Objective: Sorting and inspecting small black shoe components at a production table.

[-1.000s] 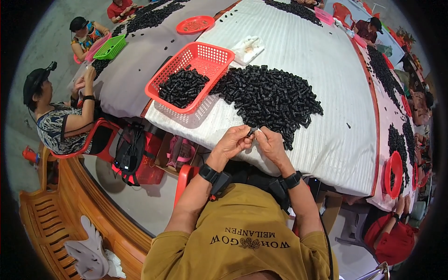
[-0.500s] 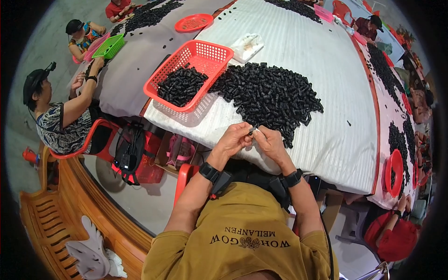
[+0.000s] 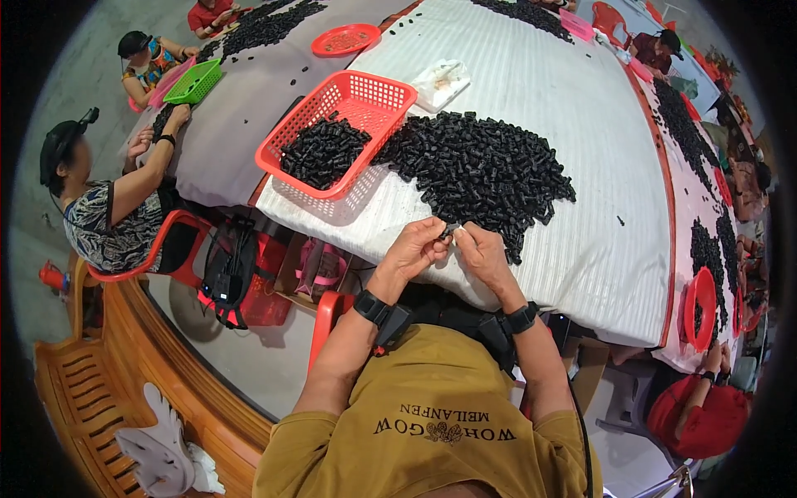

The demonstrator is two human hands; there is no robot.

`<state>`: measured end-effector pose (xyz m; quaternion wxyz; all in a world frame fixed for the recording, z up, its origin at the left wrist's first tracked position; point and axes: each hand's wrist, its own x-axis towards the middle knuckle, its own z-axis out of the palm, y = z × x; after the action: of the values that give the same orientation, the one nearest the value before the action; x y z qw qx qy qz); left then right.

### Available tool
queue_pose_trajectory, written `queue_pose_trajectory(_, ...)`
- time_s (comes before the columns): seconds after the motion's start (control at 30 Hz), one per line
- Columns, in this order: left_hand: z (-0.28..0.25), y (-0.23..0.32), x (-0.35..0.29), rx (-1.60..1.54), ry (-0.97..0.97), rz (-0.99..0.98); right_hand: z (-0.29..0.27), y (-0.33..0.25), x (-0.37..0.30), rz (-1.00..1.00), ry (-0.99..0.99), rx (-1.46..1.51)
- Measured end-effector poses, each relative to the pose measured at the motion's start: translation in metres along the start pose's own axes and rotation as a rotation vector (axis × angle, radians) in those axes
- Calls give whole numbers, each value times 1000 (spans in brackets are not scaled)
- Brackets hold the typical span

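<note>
My left hand (image 3: 414,248) pinches a small black piece (image 3: 447,233) between thumb and fingertips, just over the near edge of the white-covered table (image 3: 598,266). Facing it, my right hand (image 3: 482,255) is closed, thumb against forefinger, close to that piece; whatever its fingertips hold is too small to make out. Beyond both hands spreads a large heap of short black cylindrical pieces (image 3: 486,170). At its left stands a red perforated plastic basket (image 3: 390,104), partly filled with similar black pieces (image 3: 324,153).
Behind the heap lies a crumpled white plastic bag (image 3: 440,85). A red round tray (image 3: 345,40) sits farther back. On the left, a co-worker (image 3: 108,195) sits near a green basket (image 3: 198,81). A wooden bench (image 3: 91,390) stands lower left, a red bowl (image 3: 702,309) at right.
My fingertips have drawn slightly apart, and the black piece has shifted a little in my left fingers. The basket and heap look unchanged.
</note>
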<state>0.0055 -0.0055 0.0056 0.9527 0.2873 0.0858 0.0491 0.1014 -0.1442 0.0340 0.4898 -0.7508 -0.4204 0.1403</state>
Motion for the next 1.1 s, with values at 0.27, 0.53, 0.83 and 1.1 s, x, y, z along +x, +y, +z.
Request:
queue_pose_trajectory(0.27,2,2,-1,25,37,8,-2,-4,0,7,-25,-12)
queue_pose_trajectory(0.53,0,-1,4,29,33,11,-2,-4,0,-50,-53,-60)
queue_pose_trajectory(0.83,-1,1,0,7,25,5,2,0,1,-1,25,-9)
queue_pose_trajectory(1.1,2,0,0,13,50,14,0,1,0,9,-6,-11)
